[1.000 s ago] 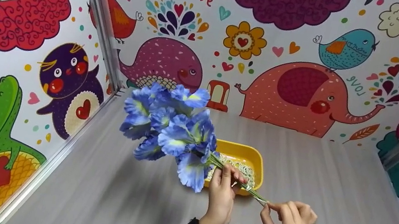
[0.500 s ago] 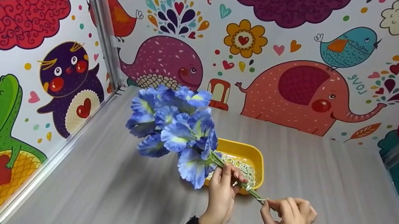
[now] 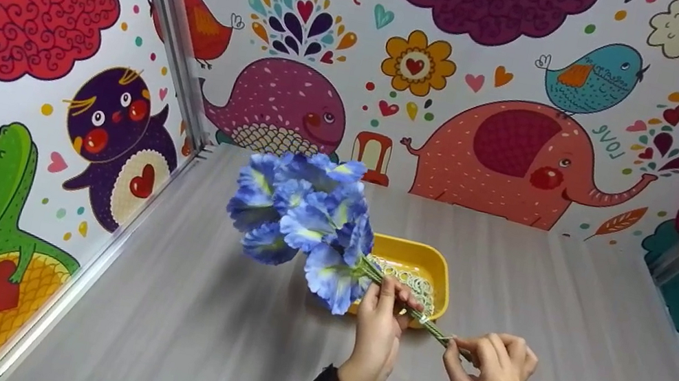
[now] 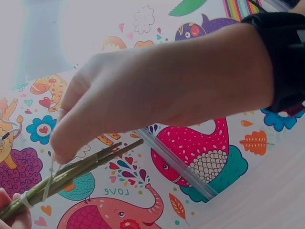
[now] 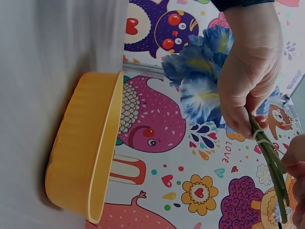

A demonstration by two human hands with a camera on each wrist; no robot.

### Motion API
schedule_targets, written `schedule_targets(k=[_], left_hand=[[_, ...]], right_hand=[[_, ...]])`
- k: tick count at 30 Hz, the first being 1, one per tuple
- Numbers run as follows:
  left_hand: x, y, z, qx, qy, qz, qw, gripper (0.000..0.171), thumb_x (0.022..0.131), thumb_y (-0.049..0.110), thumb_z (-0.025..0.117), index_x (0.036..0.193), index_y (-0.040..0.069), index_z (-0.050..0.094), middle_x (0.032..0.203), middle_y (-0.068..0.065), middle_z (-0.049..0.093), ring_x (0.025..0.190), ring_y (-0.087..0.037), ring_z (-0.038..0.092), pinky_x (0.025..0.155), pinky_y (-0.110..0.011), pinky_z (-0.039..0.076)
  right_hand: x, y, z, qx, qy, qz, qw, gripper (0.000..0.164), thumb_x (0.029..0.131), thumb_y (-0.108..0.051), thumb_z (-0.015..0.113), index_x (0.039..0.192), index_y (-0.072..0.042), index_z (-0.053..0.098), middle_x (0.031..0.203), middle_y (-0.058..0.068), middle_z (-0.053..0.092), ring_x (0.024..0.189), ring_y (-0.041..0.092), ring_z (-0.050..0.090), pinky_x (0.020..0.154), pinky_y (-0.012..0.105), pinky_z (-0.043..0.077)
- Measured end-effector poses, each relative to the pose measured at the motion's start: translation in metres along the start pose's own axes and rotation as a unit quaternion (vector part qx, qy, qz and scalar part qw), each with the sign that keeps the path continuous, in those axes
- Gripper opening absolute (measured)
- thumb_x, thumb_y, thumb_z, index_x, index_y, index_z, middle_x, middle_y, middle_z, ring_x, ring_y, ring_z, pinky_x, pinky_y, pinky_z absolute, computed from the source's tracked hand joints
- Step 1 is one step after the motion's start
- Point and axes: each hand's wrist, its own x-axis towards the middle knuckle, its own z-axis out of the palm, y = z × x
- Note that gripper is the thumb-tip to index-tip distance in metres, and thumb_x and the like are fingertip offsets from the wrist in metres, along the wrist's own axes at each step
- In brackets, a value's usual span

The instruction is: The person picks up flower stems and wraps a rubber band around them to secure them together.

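Observation:
A bunch of blue artificial irises (image 3: 307, 213) slants over the table, its blooms up and left, green stems (image 4: 81, 169) down to the right. My left hand (image 3: 379, 330) grips the stems just below the blooms. One pale rubber band (image 4: 25, 200) is wrapped round them close to the left fingers. Farther toward the cut ends, my right hand (image 3: 491, 378) pinches a second pale band (image 4: 47, 183), pulled taut off the stems, as the left wrist view shows. The stem ends stick out beyond the right fingertips (image 4: 59, 155).
Behind the hands, a yellow tray (image 3: 438, 264) with many pale rubber bands (image 3: 410, 283) stands on the grey wood-grain table (image 3: 545, 290). Printed cartoon walls (image 3: 493, 148) enclose the back and both sides, with metal corner posts (image 3: 173, 22).
The blooms have shifted to the right as the bunch moves along, and more of the stem ends now shows by the right fingers. Both hands stay nearly in place.

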Motion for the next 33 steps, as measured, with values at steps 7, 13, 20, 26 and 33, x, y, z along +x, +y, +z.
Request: schedule_targets(k=[7, 13, 20, 26, 33], left_hand=[[-0.004, -0.004, -0.001, 0.028, -0.009, 0.005, 0.9996, 0.025, 0.107, 0.019, 0.033, 0.089, 0.007, 0.045, 0.077, 0.0, 0.048, 0.071, -0.012, 0.054, 0.071, -0.027, 0.054], [-0.005, 0.0, 0.0, 0.008, -0.005, -0.01, 0.9999, 0.026, 0.107, 0.019, 0.032, 0.088, 0.007, 0.044, 0.077, 0.0, 0.048, 0.071, -0.012, 0.054, 0.068, -0.026, 0.054], [-0.007, 0.0, 0.0, 0.013, -0.015, -0.022, 0.9996, 0.026, 0.106, 0.022, 0.036, 0.086, 0.008, 0.045, 0.077, 0.0, 0.049, 0.069, -0.011, 0.056, 0.069, -0.025, 0.055], [-0.008, -0.002, -0.002, 0.046, -0.036, -0.017, 0.9981, 0.025, 0.105, 0.025, 0.039, 0.087, 0.008, 0.045, 0.077, 0.0, 0.05, 0.069, -0.011, 0.055, 0.072, -0.028, 0.056], [-0.009, 0.009, -0.002, 0.008, -0.038, -0.028, 0.9989, 0.024, 0.106, 0.02, 0.035, 0.087, 0.008, 0.044, 0.075, 0.001, 0.048, 0.068, -0.009, 0.052, 0.068, -0.023, 0.054]], right_hand=[[-0.001, -0.001, 0.0, -0.007, 0.0, 0.007, 1.0, 0.027, 0.086, -0.022, 0.058, 0.064, -0.006, 0.062, 0.056, -0.001, 0.044, 0.072, 0.026, 0.042, 0.08, 0.037, 0.024], [0.0, 0.0, -0.001, -0.01, -0.004, 0.007, 1.0, 0.027, 0.086, -0.023, 0.058, 0.065, -0.006, 0.062, 0.056, -0.001, 0.045, 0.073, 0.027, 0.043, 0.08, 0.038, 0.024], [0.003, 0.0, -0.002, -0.014, -0.012, -0.006, 1.0, 0.024, 0.085, -0.022, 0.058, 0.067, -0.007, 0.064, 0.057, -0.001, 0.049, 0.071, 0.026, 0.043, 0.079, 0.039, 0.024], [0.006, 0.003, 0.003, -0.019, -0.016, -0.045, 0.999, 0.029, 0.09, -0.022, 0.057, 0.067, -0.006, 0.063, 0.058, 0.0, 0.05, 0.069, 0.026, 0.044, 0.075, 0.042, 0.024], [0.014, 0.002, -0.002, -0.016, -0.031, -0.028, 0.999, 0.024, 0.085, -0.022, 0.057, 0.068, -0.007, 0.064, 0.057, -0.001, 0.049, 0.069, 0.025, 0.043, 0.075, 0.041, 0.025]])
